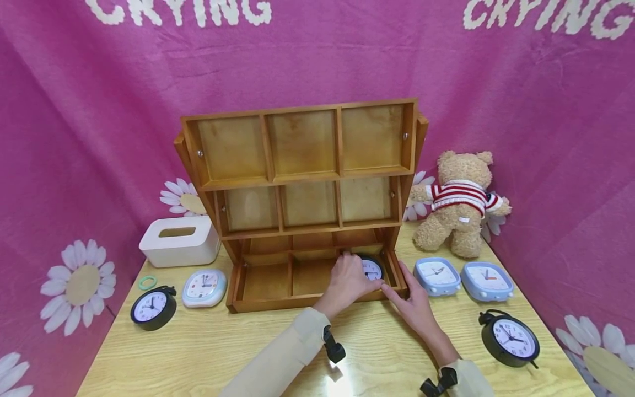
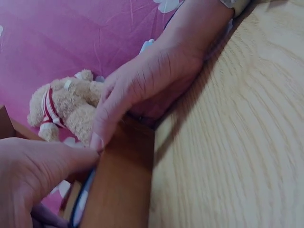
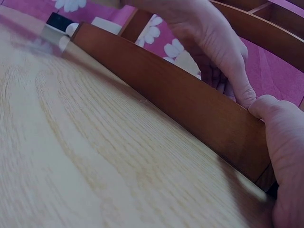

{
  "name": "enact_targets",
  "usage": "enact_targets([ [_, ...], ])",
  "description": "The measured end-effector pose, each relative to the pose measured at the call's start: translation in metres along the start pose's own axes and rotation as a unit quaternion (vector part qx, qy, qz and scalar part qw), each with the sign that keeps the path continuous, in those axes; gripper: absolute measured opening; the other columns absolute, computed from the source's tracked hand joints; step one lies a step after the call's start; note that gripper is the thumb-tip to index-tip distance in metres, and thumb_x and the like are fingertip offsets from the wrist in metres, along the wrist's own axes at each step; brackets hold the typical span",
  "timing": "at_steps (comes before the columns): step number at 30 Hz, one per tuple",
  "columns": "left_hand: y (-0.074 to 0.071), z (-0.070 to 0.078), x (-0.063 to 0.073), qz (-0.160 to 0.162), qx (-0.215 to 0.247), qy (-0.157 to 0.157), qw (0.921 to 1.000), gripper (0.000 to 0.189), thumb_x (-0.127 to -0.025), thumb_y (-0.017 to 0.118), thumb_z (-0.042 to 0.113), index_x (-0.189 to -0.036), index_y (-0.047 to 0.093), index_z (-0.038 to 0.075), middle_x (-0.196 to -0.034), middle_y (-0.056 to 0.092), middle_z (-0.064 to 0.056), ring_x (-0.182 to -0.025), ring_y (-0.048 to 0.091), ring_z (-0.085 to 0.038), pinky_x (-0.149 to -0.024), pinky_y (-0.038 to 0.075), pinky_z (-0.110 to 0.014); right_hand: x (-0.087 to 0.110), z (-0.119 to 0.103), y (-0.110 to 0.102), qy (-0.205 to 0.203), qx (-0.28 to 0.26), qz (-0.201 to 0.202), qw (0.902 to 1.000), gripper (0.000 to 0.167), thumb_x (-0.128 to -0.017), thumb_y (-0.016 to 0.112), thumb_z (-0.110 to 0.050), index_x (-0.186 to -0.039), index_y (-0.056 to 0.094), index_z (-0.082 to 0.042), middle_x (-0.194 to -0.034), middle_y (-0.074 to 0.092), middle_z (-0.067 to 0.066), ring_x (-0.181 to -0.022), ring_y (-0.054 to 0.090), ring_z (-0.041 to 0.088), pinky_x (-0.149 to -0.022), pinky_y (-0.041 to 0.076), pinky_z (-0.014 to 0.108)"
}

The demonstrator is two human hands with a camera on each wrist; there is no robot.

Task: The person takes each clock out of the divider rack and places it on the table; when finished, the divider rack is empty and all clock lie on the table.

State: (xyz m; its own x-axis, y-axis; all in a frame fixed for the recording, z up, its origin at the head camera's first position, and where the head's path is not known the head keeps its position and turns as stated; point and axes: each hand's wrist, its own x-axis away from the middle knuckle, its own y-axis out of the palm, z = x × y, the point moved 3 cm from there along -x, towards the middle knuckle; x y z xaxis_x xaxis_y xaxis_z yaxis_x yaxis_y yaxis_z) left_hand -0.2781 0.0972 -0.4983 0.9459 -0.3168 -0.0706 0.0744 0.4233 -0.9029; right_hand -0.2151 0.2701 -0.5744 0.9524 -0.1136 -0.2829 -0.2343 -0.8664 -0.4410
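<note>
A three-tier wooden shelf with divided compartments stands in the middle of the table. In the bottom right compartment lies a round black alarm clock, face up. My left hand reaches into that compartment from the left and grips the clock's side; its fingertips are hidden behind the hand. At the shelf's lower right corner, my right hand holds the wood, thumb on the front rim and fingers along the outer side. In the right wrist view, both thumbs meet at the top of the front board.
Left of the shelf are a white tissue box, a green ring, a black alarm clock and a pale blue clock. To the right sit two blue clocks, another black alarm clock and a teddy bear.
</note>
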Motion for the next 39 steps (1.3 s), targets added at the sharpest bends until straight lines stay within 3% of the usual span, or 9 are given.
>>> enact_targets([
  [7,0.004,-0.006,-0.003,0.018,-0.014,0.010,0.9997,0.080,-0.065,0.089,0.071,-0.097,0.071,0.000,-0.101,0.063,-0.009,-0.082,0.062,-0.017,-0.061,0.054,-0.026,-0.001,-0.001,0.000,-0.011,-0.005,0.003,0.9999,0.079,-0.098,0.074,-0.020,-0.161,0.032,0.002,-0.161,0.040,0.027,-0.140,0.047,0.042,-0.101,0.027,0.001],
  [12,0.006,-0.008,-0.003,0.039,-0.024,0.022,0.9987,0.088,-0.061,0.089,0.073,-0.104,0.069,0.000,-0.104,0.063,-0.009,-0.087,0.065,-0.019,-0.066,0.057,-0.026,0.000,-0.002,0.000,-0.027,-0.006,0.004,0.9996,0.077,-0.097,0.074,-0.016,-0.160,0.034,0.003,-0.158,0.043,0.029,-0.135,0.051,0.043,-0.100,0.031,0.002],
  [18,0.007,-0.009,-0.004,0.056,-0.028,0.028,0.9976,0.088,-0.062,0.089,0.071,-0.108,0.067,0.000,-0.106,0.064,-0.010,-0.093,0.067,-0.022,-0.071,0.059,-0.028,0.001,-0.005,-0.001,-0.034,-0.005,0.010,0.9994,0.075,-0.096,0.075,-0.012,-0.159,0.037,0.002,-0.154,0.049,0.029,-0.127,0.058,0.042,-0.095,0.037,0.005],
  [24,0.005,-0.006,-0.005,0.049,-0.023,0.018,0.9984,0.091,-0.064,0.087,0.069,-0.120,0.063,0.001,-0.113,0.063,-0.009,-0.101,0.065,-0.022,-0.080,0.060,-0.030,0.003,-0.019,-0.005,-0.046,-0.001,0.017,0.9988,0.074,-0.093,0.074,-0.006,-0.157,0.039,0.006,-0.149,0.051,0.034,-0.124,0.059,0.046,-0.094,0.036,0.005],
  [34,-0.003,-0.006,-0.002,0.071,-0.036,0.018,0.9967,0.105,-0.063,0.084,0.076,-0.132,0.060,0.001,-0.121,0.066,-0.012,-0.108,0.065,-0.025,-0.090,0.059,-0.037,0.002,-0.009,-0.001,-0.028,-0.006,0.007,0.9996,0.074,-0.096,0.074,-0.013,-0.160,0.038,0.000,-0.154,0.049,0.028,-0.131,0.055,0.041,-0.098,0.033,0.005],
  [39,-0.011,-0.008,0.001,0.090,-0.035,0.017,0.9952,0.107,-0.062,0.084,0.076,-0.136,0.058,0.004,-0.132,0.064,-0.014,-0.116,0.065,-0.029,-0.094,0.058,-0.042,0.001,-0.008,-0.002,-0.016,0.010,0.008,0.9998,0.076,-0.096,0.074,-0.017,-0.160,0.036,0.000,-0.156,0.047,0.028,-0.134,0.053,0.042,-0.103,0.037,0.015],
])
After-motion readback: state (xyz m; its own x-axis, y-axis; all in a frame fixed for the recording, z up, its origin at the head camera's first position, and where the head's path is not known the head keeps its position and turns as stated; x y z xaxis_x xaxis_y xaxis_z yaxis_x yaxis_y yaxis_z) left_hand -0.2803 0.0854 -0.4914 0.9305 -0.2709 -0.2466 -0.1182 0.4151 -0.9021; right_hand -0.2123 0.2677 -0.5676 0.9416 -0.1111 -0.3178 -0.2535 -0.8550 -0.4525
